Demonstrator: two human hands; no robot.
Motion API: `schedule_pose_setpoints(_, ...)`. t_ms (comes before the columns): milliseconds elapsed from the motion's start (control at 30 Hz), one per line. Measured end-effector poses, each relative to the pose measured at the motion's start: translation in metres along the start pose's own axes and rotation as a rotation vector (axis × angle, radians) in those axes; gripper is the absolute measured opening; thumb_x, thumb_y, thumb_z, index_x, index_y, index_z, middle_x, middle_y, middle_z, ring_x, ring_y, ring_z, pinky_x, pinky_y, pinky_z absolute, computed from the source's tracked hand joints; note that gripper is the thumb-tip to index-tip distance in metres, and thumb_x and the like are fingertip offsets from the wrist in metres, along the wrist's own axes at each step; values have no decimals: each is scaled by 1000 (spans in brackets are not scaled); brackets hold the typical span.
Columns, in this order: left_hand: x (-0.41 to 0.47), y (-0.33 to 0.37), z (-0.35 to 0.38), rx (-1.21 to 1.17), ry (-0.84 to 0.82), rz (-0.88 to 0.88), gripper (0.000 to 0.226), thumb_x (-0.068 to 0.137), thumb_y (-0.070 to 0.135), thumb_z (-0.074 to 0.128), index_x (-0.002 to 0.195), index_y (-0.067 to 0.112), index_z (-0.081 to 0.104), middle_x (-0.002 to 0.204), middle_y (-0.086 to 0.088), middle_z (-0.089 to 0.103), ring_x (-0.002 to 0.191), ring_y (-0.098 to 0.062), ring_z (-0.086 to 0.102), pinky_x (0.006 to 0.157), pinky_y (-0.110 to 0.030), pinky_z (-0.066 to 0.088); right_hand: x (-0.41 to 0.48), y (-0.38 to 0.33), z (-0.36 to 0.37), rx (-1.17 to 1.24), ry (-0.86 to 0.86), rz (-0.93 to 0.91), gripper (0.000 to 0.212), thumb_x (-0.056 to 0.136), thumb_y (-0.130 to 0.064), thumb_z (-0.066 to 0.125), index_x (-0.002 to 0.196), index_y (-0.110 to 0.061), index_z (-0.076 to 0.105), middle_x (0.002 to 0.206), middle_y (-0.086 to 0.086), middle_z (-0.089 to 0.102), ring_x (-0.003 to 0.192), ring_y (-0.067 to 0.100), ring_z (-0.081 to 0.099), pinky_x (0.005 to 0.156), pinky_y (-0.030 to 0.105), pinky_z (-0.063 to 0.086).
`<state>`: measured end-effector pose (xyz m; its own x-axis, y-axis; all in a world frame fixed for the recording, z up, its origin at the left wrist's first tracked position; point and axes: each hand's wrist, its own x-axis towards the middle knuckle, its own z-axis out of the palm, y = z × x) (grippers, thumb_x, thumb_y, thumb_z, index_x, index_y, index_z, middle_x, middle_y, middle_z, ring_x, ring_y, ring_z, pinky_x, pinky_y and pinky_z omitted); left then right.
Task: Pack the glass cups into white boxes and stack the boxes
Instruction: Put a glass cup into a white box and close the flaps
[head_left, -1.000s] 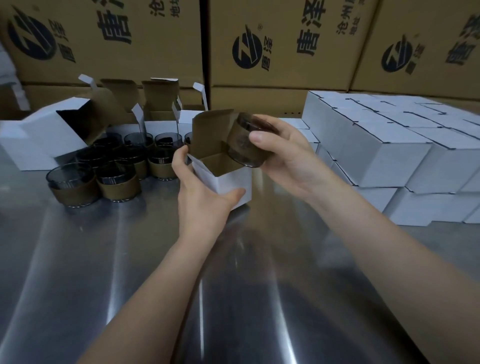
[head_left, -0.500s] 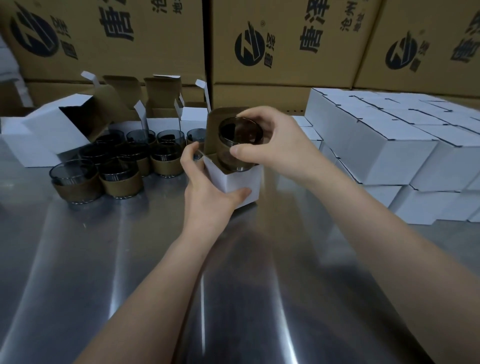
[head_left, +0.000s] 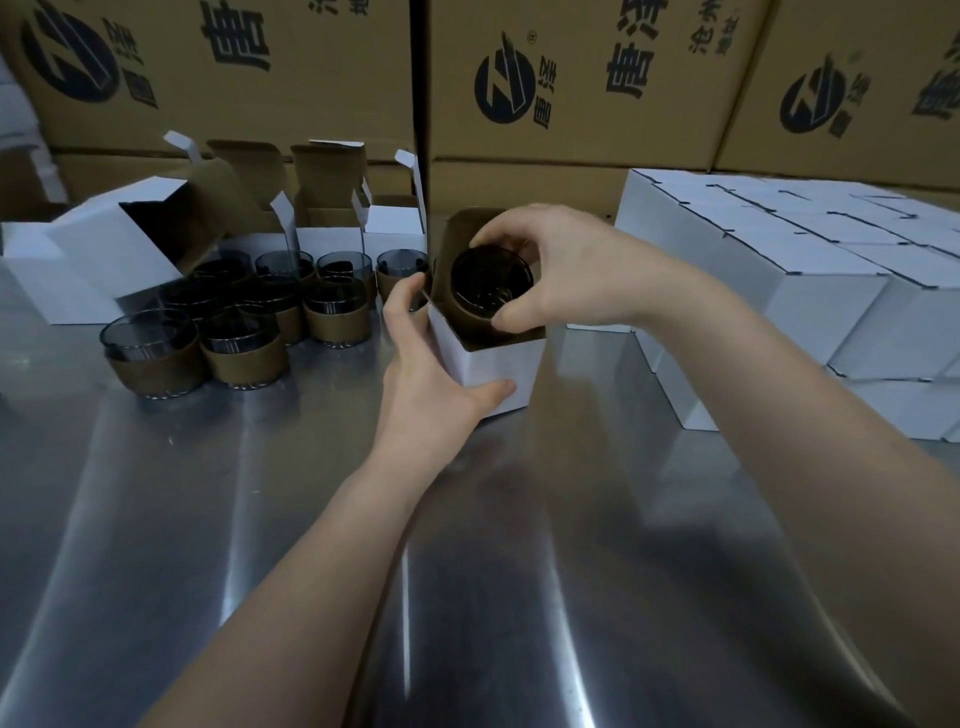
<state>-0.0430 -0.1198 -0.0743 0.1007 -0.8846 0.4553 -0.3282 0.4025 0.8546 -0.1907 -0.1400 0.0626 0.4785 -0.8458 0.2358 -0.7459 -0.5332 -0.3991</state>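
Packing is at the insertion step: the right hand (head_left: 561, 260) grips a cup (head_left: 488, 283) by its rim, fingers curled round it, with the cup partly down in the open box (head_left: 498, 369), which the left hand (head_left: 426, 374) clasps at its near corner on the surface (head_left: 260, 519). Next, by my reading, the cup needs lowering to the bottom and releasing. Then the flap (head_left: 457, 234) (standing up behind the cup) needs folding shut before the box joins the stack (head_left: 779, 270) at right; more cups (head_left: 244, 322) wait at left.
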Motion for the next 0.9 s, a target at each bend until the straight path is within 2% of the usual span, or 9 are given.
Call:
schedule_pose_setpoints(100,0,1,0,0,-8,2,109,66,11,89,142,38,15,123,20,54,97,25,51,72,4,40,2,-4,-1,-147,-65,-2,65,68,-23,77,128,-27,55,114,-8,59,102,13,56,83,30,52)
schedule_pose_setpoints(200,0,2,0,3,-18,-3,110,66,13,89,141,42,14,124,21,53,97,24,51,73,3,41,7,-6,-3,-301,-125,-11,65,68,-25,77,129,-27,53,96,-14,55,83,7,52,64,25,44)
schedule_pose_setpoints(267,0,1,0,3,-26,-3,111,66,13,90,141,43,14,120,27,51,96,26,50,74,4,41,12,-8,-4,-383,-169,-34,62,69,-25,77,127,-27,55,85,-17,49,74,3,47,57,23,37)
schedule_pose_setpoints(400,0,1,-2,-1,-38,-6,111,66,15,90,140,45,13,115,36,45,95,26,49,74,4,41,20,-12,-6,-481,-260,-71,58,70,-28,80,124,-26,59,92,-11,54,84,15,52,59,24,39)
schedule_pose_setpoints(500,-1,3,-2,5,-44,-9,111,66,17,90,139,47,13,116,36,44,106,11,53,85,-10,45,26,-15,-9,-549,-322,-75,57,71,-33,81,123,-26,60,107,-4,60,94,20,56,71,31,49)
schedule_pose_setpoints(567,-1,4,-2,6,-50,-9,110,66,17,90,139,47,14,120,30,46,115,0,53,88,-18,46,30,-16,-10,-578,-353,-81,59,70,-34,83,124,-27,60,112,-4,60,98,20,56,75,33,50)
schedule_pose_setpoints(733,-1,4,-2,8,-60,-22,111,64,19,92,138,48,14,131,17,50,118,-3,53,87,-13,44,41,-16,-9,-625,-475,-105,61,71,-30,81,128,-32,58,113,-7,58,98,18,53,72,31,44)
schedule_pose_setpoints(800,-1,4,-2,0,-63,-31,111,64,19,92,137,49,14,126,23,48,116,1,51,82,-5,40,43,-14,-5,-638,-519,-119,60,73,-28,79,129,-32,57,107,-9,57,92,15,52,67,28,41)
schedule_pose_setpoints(900,-1,4,-2,-11,-67,-41,112,64,19,92,137,51,13,128,23,47,118,1,49,84,-7,37,45,-8,-1,-642,-527,-134,57,75,-26,78,128,-30,57,95,-12,55,84,13,51,59,25,37)
